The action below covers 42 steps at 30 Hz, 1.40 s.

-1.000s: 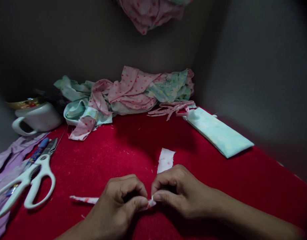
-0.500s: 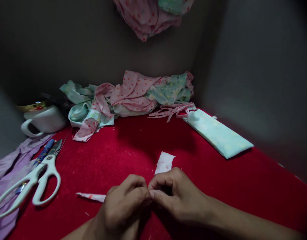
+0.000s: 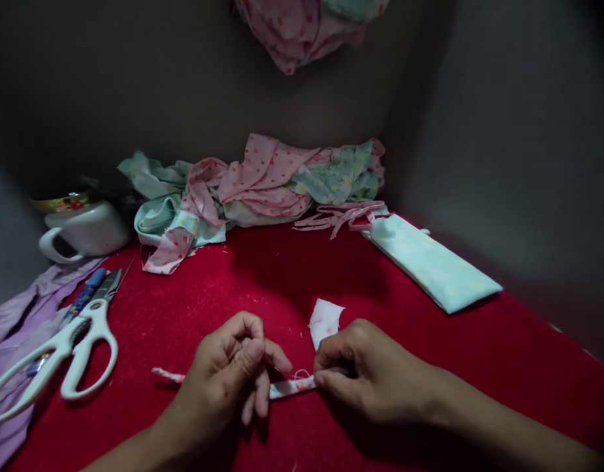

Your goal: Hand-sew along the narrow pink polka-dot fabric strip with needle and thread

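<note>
A narrow white fabric strip with red dots (image 3: pixel 289 387) lies folded on the red cloth (image 3: pixel 429 354) near the front. My left hand (image 3: pixel 227 377) presses on the strip with its fingers, and the strip's left end (image 3: pixel 166 375) pokes out beyond it. My right hand (image 3: pixel 361 373) pinches the strip's other part between thumb and fingers; that end (image 3: pixel 325 321) stands up behind the knuckles. The two hands are a short way apart.
White-handled scissors (image 3: pixel 60 354) and a blue pen (image 3: pixel 85 298) lie at the left on lilac fabric (image 3: pixel 16 314). A white cup (image 3: pixel 82 233) stands at the back left. Pink and mint fabric scraps (image 3: pixel 262 183) are heaped by the wall, with a folded mint piece (image 3: pixel 434 265) at the right.
My hands were pressed together over the strip; they have drawn apart, showing a folded stretch of the strip between them. The left hand's fingers have loosened.
</note>
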Available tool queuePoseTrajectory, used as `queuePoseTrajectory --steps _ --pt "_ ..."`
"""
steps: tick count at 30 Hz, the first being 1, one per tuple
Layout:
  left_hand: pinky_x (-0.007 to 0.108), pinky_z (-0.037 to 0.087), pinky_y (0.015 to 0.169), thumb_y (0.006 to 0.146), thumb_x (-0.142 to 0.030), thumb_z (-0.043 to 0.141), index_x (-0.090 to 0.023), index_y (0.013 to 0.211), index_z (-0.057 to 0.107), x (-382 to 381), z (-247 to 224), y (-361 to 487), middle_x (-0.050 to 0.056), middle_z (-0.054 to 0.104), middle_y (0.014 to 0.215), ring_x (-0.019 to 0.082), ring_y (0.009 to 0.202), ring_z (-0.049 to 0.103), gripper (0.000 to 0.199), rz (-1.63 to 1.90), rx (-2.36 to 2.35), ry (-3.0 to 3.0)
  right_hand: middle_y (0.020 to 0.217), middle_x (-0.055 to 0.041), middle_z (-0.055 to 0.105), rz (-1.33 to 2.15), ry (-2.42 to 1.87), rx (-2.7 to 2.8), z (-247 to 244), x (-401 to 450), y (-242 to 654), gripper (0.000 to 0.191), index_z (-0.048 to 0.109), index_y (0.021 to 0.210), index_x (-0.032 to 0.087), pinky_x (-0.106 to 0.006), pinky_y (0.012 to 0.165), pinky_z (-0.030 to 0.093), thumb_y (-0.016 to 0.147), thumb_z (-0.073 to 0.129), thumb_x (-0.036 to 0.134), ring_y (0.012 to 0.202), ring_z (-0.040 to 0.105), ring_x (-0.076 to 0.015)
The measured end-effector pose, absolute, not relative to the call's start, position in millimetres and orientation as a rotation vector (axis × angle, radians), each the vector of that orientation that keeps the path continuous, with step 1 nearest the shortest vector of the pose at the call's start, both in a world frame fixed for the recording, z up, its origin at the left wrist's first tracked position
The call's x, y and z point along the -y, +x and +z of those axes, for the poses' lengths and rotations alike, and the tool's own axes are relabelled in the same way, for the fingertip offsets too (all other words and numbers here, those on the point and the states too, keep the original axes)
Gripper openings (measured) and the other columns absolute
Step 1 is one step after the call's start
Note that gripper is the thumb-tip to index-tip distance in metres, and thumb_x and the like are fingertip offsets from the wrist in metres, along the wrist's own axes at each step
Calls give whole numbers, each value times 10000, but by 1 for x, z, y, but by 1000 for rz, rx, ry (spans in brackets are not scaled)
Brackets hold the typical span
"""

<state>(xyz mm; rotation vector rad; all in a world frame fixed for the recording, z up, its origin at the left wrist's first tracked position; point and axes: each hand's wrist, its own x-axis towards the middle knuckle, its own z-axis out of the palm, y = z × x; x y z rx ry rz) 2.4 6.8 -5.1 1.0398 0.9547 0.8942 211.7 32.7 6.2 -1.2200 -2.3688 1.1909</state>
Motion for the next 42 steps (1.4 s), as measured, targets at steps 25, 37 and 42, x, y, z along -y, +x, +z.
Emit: queuePoseTrajectory --steps 25,37,42 --pt "214 422 556 795 -398 632 -191 852 438 -8 -4 -5 43 686 658 124 573 583 289 876 -932 921 527 33 503 1079 -1035 2630 18 -36 223 149 628 655 145 -193 442 234 787 563 172 464 349 -51" --pt "174 253 469 854 -439 523 -193 845 508 -2 -8 -5 -61 400 585 82 520 323 247 737 -1014 1256 506 44 440 1018 -1178 2652 33 -46 239 139 608 611 146 -190 422 217 749 600 149 454 326 -51" --pt "197 273 489 858 -419 490 -194 785 525 -2 -2 -1 -39 445 611 104 550 361 239 684 -1106 1411 488 50 426 1052 -1287 2657 33 -51 245 169 588 594 149 -192 399 193 762 579 165 426 313 -45"
